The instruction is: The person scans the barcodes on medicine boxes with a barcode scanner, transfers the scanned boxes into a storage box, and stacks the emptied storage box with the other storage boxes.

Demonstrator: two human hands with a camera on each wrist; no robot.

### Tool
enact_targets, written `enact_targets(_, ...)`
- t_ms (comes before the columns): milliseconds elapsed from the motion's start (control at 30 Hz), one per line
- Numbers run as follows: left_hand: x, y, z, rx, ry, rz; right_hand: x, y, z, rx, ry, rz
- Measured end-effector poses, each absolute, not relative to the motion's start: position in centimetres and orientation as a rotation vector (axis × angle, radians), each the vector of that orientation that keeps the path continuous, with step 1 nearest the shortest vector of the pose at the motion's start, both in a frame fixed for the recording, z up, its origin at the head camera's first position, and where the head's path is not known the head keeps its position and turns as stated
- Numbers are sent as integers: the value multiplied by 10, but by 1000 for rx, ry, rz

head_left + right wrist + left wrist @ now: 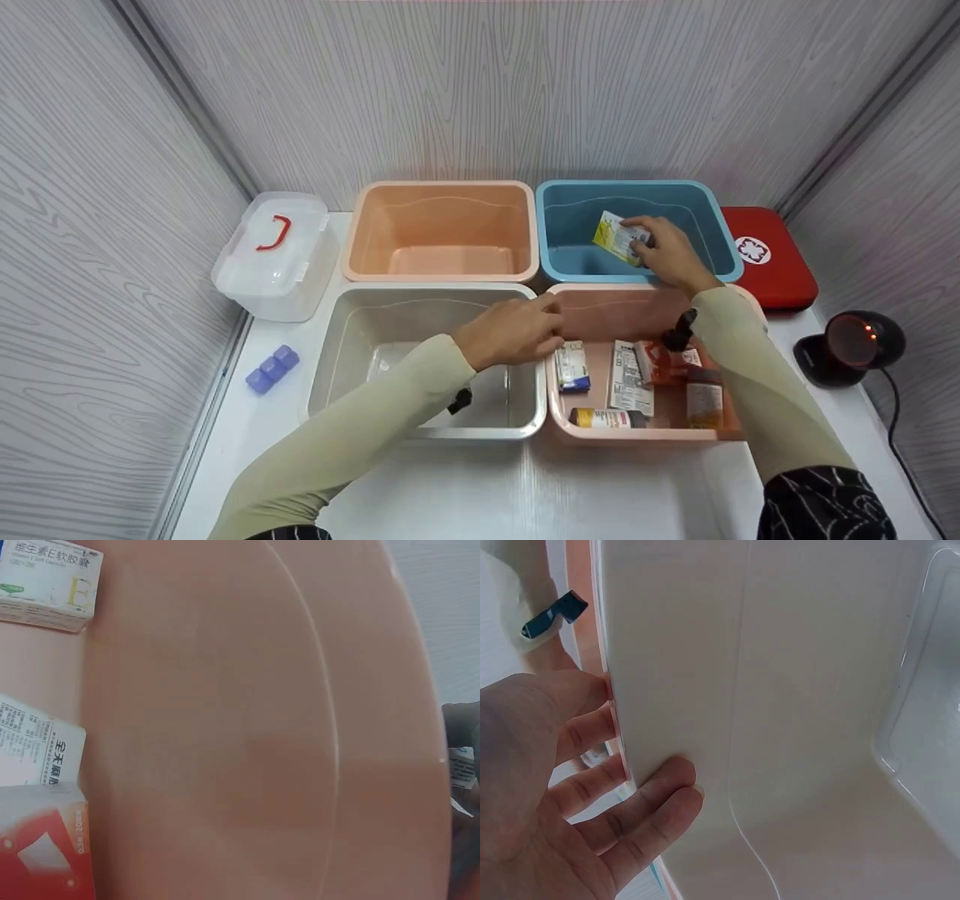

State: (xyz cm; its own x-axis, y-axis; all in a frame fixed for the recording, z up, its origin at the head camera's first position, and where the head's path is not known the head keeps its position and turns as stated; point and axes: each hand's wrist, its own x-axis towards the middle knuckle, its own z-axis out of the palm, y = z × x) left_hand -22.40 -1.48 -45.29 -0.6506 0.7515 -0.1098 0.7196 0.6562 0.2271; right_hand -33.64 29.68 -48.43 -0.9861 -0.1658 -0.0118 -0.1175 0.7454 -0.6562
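One box (612, 238), pinched by right fingers (639, 222), risked slipping below if grip slackened; left fingers (656, 829), loosely spread, touched grey bin (480, 433).

"How do the arms lie?"
"The left forearm (375, 420) slants up from the lower left of the head view; the right forearm (765, 382) rises from the lower right, leaning inward. Both are sleeved to the wrist."
"And the left hand (514, 330)?"
"Just right of centre, back upward, pointing right. In the left wrist view its fingers (641, 817) are slightly spread and loosely bent, the thumb (585, 690) topmost."
"The right hand (667, 251)?"
"Higher, in the right half, reaching farther forward, thumb and fingers in a pinch. In the right wrist view only a dark part of it shows, at the right edge."
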Motion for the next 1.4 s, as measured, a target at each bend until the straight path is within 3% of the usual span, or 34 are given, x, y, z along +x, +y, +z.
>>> enact_targets(500,-224,-13,-453,1178,2661,270,-340,296,-490,-176,3041,-1086)
enact_targets(1000,-223,-18,-453,1268,2691,222,-260,259,-490,-1031,2956,-1193)
enact_targets(1400,-225,-18,-454,1246,2662,273,-251,246,-522,-1142,2568,-786)
